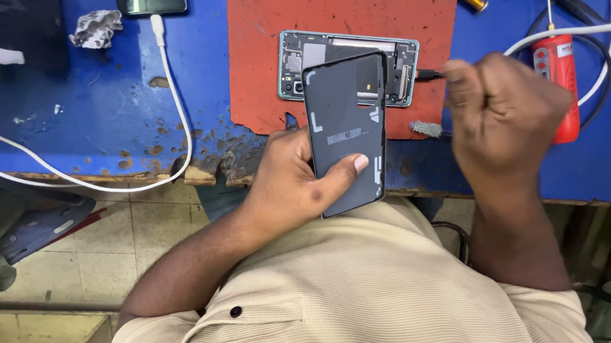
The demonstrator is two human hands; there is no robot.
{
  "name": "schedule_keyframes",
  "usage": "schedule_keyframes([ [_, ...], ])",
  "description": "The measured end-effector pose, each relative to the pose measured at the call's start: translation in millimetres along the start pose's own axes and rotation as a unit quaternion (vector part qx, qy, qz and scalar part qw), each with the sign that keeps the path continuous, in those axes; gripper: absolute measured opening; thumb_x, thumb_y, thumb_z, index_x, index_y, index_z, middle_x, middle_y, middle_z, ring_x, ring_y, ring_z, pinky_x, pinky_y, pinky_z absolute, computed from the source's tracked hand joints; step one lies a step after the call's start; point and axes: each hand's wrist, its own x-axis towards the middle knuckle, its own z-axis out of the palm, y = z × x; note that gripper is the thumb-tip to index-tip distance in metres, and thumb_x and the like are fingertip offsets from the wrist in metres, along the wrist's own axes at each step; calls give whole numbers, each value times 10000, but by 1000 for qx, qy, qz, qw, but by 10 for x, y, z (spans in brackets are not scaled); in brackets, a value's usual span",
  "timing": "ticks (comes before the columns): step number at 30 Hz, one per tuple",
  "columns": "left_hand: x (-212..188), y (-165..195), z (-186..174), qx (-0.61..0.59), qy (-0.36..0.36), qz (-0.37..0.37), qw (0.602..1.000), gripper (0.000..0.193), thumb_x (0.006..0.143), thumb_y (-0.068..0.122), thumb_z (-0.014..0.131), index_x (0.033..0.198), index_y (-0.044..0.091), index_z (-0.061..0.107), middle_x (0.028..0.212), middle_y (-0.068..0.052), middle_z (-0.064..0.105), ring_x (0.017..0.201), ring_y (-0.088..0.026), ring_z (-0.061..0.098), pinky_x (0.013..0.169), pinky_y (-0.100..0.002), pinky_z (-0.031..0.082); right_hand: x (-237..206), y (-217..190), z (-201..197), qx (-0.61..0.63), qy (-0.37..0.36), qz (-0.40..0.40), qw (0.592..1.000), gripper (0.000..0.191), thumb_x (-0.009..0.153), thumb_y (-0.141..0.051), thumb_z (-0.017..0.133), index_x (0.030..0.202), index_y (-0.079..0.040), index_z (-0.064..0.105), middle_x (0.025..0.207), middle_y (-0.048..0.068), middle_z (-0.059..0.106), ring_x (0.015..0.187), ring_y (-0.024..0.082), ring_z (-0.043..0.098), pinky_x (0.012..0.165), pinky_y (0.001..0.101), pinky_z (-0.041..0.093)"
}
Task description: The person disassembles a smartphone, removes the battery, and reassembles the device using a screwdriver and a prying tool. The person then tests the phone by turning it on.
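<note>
Flat black rectangular phone back cover (346, 130) clasped in left hand (293, 183), thumb across its lower face, fingers (354, 164) closed around it; right hand (503, 113) fisted around a thin dark tool (430, 75), over opened grey phone body (344, 56) on red mat (270, 53).

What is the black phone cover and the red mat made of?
Black back cover in the left hand: probably plastic or glass, its inner face dull and flat with pale markings. Red mat: looks like soft rubber or silicone, matte, with scuffed edges.
</note>
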Motion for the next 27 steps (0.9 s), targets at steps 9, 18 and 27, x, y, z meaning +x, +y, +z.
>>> schedule_keyframes([
  [9, 31, -16, -25, -53, -12, -2, 998, 204, 1006, 197, 691, 1100, 18, 715, 942, -25, 764, 855, -45, 679, 757, -253, 589, -120, -294, 12, 466, -203, 55, 860, 388, 974, -43, 745, 1324, 47, 603, 1038, 95, 738, 896, 107, 705, 777, 216, 574],
  [18, 57, 42, -434, 61, 150, 119, 980, 242, 1139, 244, 621, 1023, 34, 646, 787, -2, 671, 697, -29, 598, 628, -208, 497, -287, -435, 35, 373, -329, -26, 867, 359, 897, -74, 770, 1219, 30, 649, 960, 113, 789, 834, 138, 786, 723, 271, 606],
  [27, -153, -8, -416, 120, 199, 174, 957, 269, 1181, 274, 598, 1137, 17, 664, 967, -38, 714, 778, -46, 644, 707, -195, 508, -406, -407, 150, 389, -306, -9, 869, 300, 894, -79, 773, 1164, 20, 689, 955, 94, 784, 793, 119, 742, 691, 269, 583],
])
